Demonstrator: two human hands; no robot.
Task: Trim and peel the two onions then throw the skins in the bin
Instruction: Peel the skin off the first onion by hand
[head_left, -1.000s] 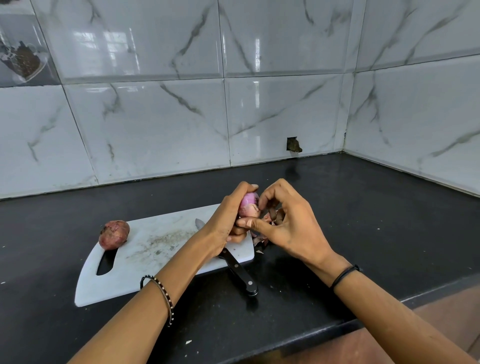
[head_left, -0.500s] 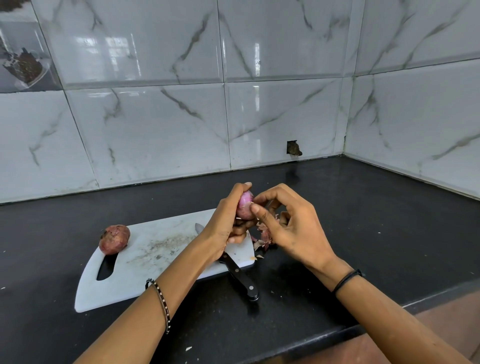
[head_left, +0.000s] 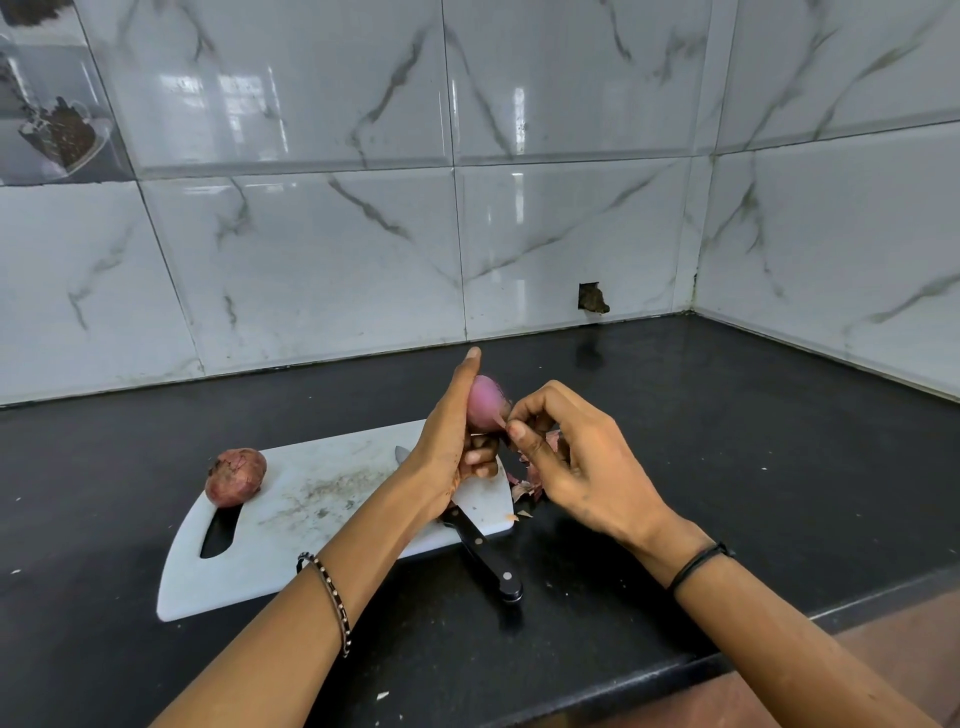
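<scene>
My left hand grips a mostly peeled pink onion above the right end of the white cutting board. My right hand pinches a strip of skin at the onion's right side between thumb and forefinger. A second onion, still in its brown-red skin, lies on the board's left end near the handle slot. Loose skins lie on the counter just right of the board, partly hidden under my right hand. A black-handled knife rests across the board's right corner, its blade mostly behind my left wrist.
The black counter runs into a corner of white marble-look tiles. Its front edge passes under my right forearm. A small hole shows in the back wall tile. No bin is in view.
My left hand has raised and turned the onion, showing more bare pink flesh. My right hand's fingers have shifted to pinch skin at its right side.
</scene>
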